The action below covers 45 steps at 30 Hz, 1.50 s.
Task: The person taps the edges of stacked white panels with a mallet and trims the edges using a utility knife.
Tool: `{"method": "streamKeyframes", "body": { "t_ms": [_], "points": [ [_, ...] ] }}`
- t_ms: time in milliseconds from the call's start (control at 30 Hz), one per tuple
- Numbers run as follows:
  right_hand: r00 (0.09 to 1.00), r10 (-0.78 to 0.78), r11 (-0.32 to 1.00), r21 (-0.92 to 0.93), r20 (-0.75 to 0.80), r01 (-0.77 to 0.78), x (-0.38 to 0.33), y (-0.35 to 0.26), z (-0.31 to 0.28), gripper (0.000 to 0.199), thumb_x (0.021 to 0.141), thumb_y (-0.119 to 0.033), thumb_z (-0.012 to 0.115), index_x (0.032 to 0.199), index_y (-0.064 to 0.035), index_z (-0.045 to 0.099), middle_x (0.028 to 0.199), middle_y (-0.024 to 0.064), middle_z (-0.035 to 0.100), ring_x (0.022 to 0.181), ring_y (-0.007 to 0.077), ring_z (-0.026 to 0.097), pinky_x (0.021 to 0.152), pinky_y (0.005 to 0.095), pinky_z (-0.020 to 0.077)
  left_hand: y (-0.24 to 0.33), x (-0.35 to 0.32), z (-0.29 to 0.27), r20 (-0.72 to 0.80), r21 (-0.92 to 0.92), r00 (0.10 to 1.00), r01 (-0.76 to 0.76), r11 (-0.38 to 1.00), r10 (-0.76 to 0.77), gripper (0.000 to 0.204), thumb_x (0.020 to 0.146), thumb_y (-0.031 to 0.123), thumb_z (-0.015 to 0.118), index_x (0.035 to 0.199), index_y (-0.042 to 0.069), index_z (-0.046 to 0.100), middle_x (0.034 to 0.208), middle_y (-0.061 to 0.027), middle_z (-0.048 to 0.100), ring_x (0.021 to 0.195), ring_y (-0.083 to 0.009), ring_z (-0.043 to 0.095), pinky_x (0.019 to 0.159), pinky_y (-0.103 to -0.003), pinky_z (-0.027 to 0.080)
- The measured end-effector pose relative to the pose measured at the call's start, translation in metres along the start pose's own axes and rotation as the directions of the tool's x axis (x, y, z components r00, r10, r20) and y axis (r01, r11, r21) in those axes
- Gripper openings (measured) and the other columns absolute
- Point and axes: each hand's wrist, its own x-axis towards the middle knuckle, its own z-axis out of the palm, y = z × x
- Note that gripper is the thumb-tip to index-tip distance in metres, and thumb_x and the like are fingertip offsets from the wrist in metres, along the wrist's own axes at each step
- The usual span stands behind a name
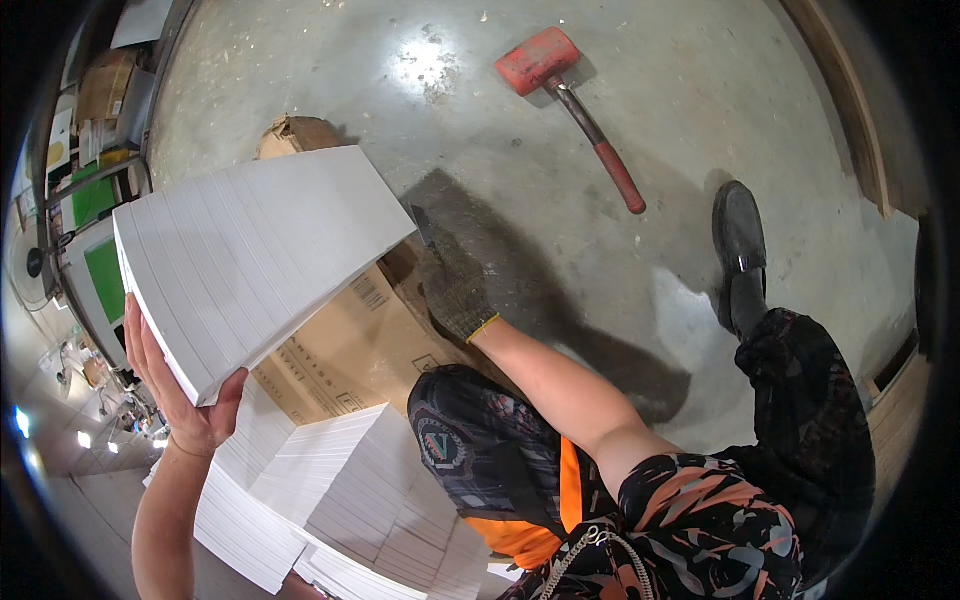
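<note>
A thick stack of white paper (265,250), with lines running across its broad side, is tilted above a brown cardboard box (345,340). My bare left hand (180,395) grips the stack's near left end, thumb on one side and fingers on the other. Beside the stack's right corner is my right hand (460,295), in a dark knitted glove with a yellow cuff. A thin, flat, dark blade (422,222) sticks out past its closed fingers; the handle is hidden. More white paper stacks (370,490) sit below the box, near my knee.
A red-headed mallet (540,62) lies on the grey concrete floor (640,110). A crumpled piece of cardboard (295,135) sits behind the raised stack. Shelving with boxes (105,88) and green panels runs along the left. My shoe (738,235) rests on the floor at right, near a wooden edge (860,120).
</note>
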Motion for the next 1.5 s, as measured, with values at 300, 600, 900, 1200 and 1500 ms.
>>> {"method": "streamKeyframes", "body": {
  "t_ms": [300,600,900,1200,1500],
  "points": [
    [0.959,-0.194,0.945,-0.222,0.205,0.239,0.001,-0.028,0.016,0.039,0.095,-0.02,0.054,0.127,0.0016,0.057,0.103,0.0215,0.065,0.089,0.0324,0.066,0.08,0.0436,0.0524,-0.004,0.004,0.001,-0.006,0.038,0.999,-0.047,0.998,0.047,0.098,0.086,0.047,0.067,0.152,-0.008,0.02,0.155,-0.0338,0.022,0.144,-0.0488,0.024,0.116,-0.056,0.02],
    [0.871,-0.489,0.867,0.085,-0.043,0.491,-0.036,-0.098,0.036,0.066,0.085,-0.005,0.064,0.145,0.0063,0.039,0.1,0.016,0.065,0.072,0.023,0.061,0.061,0.0331,0.0528,-0.001,0.004,0.002,-0.025,0.005,0.999,-0.044,0.999,0.044,0.097,0.085,0.043,0.068,0.151,-0.008,0.02,0.155,-0.0341,0.023,0.142,-0.05,0.026,0.116,-0.057,0.02],
    [0.972,-0.237,0.814,-0.544,0.014,0.206,0.005,0.009,0.032,0.032,0.096,-0.022,0.055,0.123,-0.0062,0.059,0.114,0.0191,0.064,0.094,0.0319,0.066,0.081,0.0436,0.0537,-0.003,0.006,0.002,-0.041,0.032,0.994,-0.096,0.995,0.098,0.096,0.086,0.043,0.067,0.152,-0.007,0.019,0.153,-0.0346,0.026,0.141,-0.0503,0.029,0.115,-0.057,0.021],
    [0.837,-0.529,0.837,0.25,0.14,0.487,-0.034,-0.106,0.028,0.055,0.088,-0.012,0.06,0.139,0.0035,0.047,0.08,0.0139,0.063,0.07,0.0244,0.063,0.063,0.0386,0.0555,-0.004,-0.006,0.006,-0.008,0.008,1.0,-0.017,1.0,0.017,0.097,0.084,0.044,0.067,0.152,-0.007,0.021,0.154,-0.0344,0.024,0.143,-0.0494,0.025,0.116,-0.057,0.02],
    [0.984,-0.144,0.976,-0.182,-0.104,0.123,0.008,0.011,-0.004,0.04,0.095,-0.016,0.056,0.133,-0.0058,0.054,0.108,0.0245,0.065,0.093,0.0411,0.065,0.08,0.0502,0.0516,-0.014,-0.008,0.008,-0.018,-0.004,0.999,-0.039,0.999,0.039,0.095,0.083,0.044,0.068,0.152,-0.003,0.023,0.156,-0.0324,0.023,0.145,-0.0501,0.021,0.116,-0.06,0.017]
  ]
}}
